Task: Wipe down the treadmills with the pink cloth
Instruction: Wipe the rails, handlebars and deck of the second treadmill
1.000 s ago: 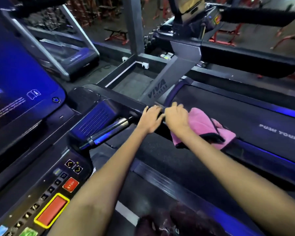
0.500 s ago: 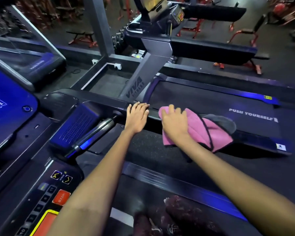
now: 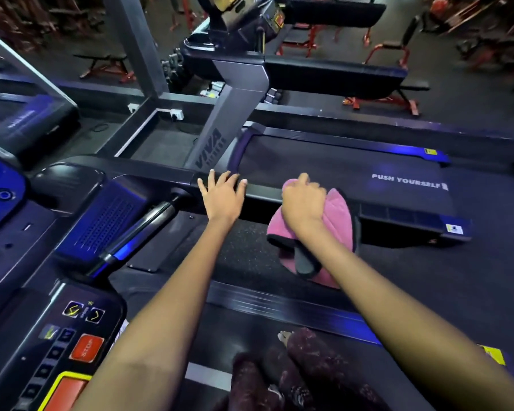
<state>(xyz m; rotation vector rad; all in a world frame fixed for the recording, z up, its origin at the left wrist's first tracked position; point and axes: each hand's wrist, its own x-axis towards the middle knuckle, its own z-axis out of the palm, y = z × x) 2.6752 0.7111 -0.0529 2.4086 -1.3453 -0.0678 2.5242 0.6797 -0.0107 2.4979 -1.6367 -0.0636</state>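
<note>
gripping pink cloth (image 3: 337,212) under right hand (image 3: 303,203)

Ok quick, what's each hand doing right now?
Left hand: open, flat on the handrail.
Right hand: closed on the pink cloth.

Pink cloth (image 3: 337,216): dark-edged, bunched, draped over a black handrail (image 3: 261,192), one corner hanging near. Treadmills: far deck (image 3: 353,173) (lettered "PUSH YOURSELF"), near-left console (image 3: 57,336).
</note>
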